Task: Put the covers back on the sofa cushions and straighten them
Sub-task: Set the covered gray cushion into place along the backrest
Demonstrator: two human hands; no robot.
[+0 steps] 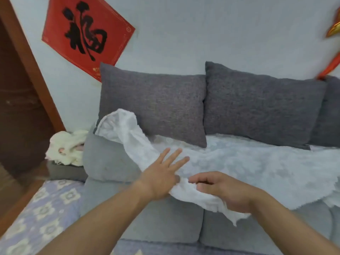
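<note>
**White cover half-draped over sofa arm, both hands on it**

Grey sofa (165, 221) fills the lower frame, set against a pale wall (202, 30). Two seat cushions meet at a seam at the front edge. A white fluffy throw (248, 162) lies spread across the seat, its ragged edge hanging over the front on the right.

Two dark grey back cushions (152, 105) and (261, 107) stand upright side by side against the wall, touching; both wear their covers. A third dark shape shows at the far right edge, mostly cut off.

Red square poster (86, 34) with a black character hangs tilted on the wall above the left cushion. Brown door frame (31, 70) to the left.

Rounded sofa arm (104, 159) at the left end. The white lace cover (132, 137) is bunched over its top and runs down in a long twisted strip toward the front of the seat, ending in a loose tail past the right wrist.

A cream crumpled cloth (66, 150) sits beyond the arm, on a low dark surface. Blue floral fabric (46, 214) at lower left.

Left hand (161, 177): palm down on the strip, fingers spread apart and straight, thumb tucked against the cloth. Right hand (226, 192): fingers curled together, pinching the strip, which passes beneath the palm.
</note>
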